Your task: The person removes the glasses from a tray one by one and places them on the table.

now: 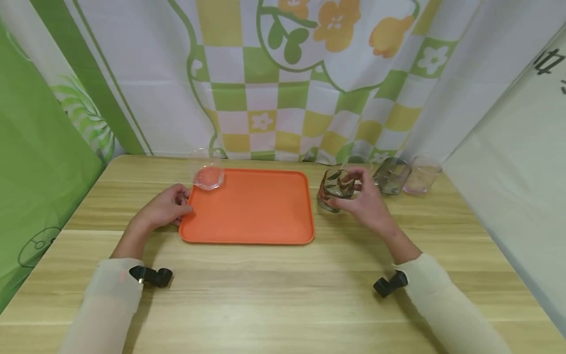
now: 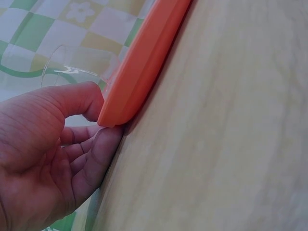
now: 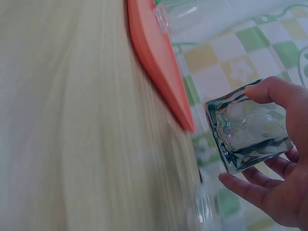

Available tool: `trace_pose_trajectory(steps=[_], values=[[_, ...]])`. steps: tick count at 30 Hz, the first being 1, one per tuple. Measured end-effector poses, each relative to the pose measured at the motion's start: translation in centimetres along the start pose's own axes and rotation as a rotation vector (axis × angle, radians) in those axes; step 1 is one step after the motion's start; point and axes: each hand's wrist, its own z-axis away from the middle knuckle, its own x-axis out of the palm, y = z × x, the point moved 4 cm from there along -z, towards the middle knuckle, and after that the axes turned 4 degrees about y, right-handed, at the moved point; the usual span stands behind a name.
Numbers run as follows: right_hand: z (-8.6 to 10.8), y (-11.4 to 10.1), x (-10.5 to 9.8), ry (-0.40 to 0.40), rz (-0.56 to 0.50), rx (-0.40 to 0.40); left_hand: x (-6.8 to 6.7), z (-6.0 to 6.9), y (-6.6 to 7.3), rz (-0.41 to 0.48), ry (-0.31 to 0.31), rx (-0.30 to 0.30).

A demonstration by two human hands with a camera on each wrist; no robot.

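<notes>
1. At the far left, green fabric (image 1: 40, 132) hangs beside the wooden table (image 1: 265, 300).
2. The left hand (image 1: 161, 209), below a pale sleeve (image 1: 106, 295) with a black wrist device (image 1: 152, 276), is at the left rim of the orange tray (image 1: 252, 211). Its thumb and fingers are clamped on that rim, thumb above and fingertips below.
3. A clear glass (image 1: 208, 172) stands upright on the tray, at its far left corner.
4. The tray lies on the table, between the two hands, with a checked, flowered curtain (image 1: 261, 105) hanging behind the table.
5. Just beside the tray's right edge is the dark patterned glass (image 1: 331, 191), apart from the tray. The right wrist view shows its squarish base, tilted toward that camera.
6. The right hand (image 1: 369, 206) grips this glass from its right side, thumb and fingers spread around it and clamped on its wall.
7. Behind and to the right of that hand, three more glasses stand near one another: a second clear glass (image 1: 359, 161), partly hidden, a grey glass (image 1: 391, 177) and a pinkish glass (image 1: 422, 176).
</notes>
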Motion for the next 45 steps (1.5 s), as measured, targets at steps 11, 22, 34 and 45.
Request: trace_pose_trajectory(steps=[11,22,34,45], values=[[2.7,3.1,-5.9,0.033,0.083,0.101,-0.2,0.4,0.4,-0.005,0.000,0.000],[4.3,5.6,-9.9,0.097,0.110,0.164,0.0,0.4,0.4,0.013,-0.005,0.006],[5.4,8.2,-12.5,0.164,0.182,0.213,0.2,0.8,0.2,0.030,0.003,0.013],[4.8,9.8,-14.1,0.149,0.276,0.206,0.0,0.3,0.3,0.025,0.001,0.014]])
